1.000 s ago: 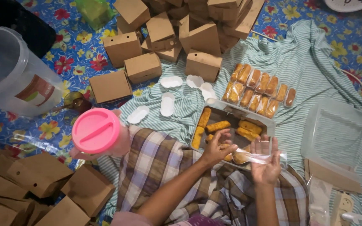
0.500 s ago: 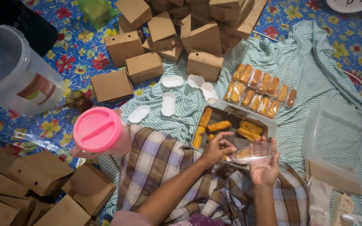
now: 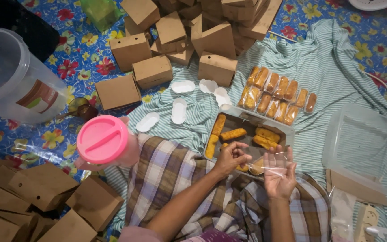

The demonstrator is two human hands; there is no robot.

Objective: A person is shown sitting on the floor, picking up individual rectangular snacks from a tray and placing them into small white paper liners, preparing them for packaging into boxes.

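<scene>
My right hand [image 3: 279, 172] holds a small clear plastic bag [image 3: 277, 157] over my lap, palm up. My left hand [image 3: 231, 157] has its fingers pinched on a golden fried roll [image 3: 242, 167] at the near edge of a clear tray [image 3: 286, 131]. The tray holds several more fried rolls [image 3: 234, 134]. Beyond it, a row of bagged rolls [image 3: 276, 95] lies on the green striped cloth [image 3: 337, 67]. A checked cloth [image 3: 175, 170] covers my lap.
Brown cardboard boxes [image 3: 153, 71] pile up at the top and flat ones [image 3: 32, 197] at bottom left. A pink-lidded jar [image 3: 104, 140] stands left of my lap. White oval trays [image 3: 178, 110], a large clear bucket [image 3: 10, 80] and a clear lid [image 3: 368, 148] lie around.
My right hand has lifted the clear bag slightly and opened its palm toward the tray. My left hand stays at the tray's near edge, fingers closing on a roll.
</scene>
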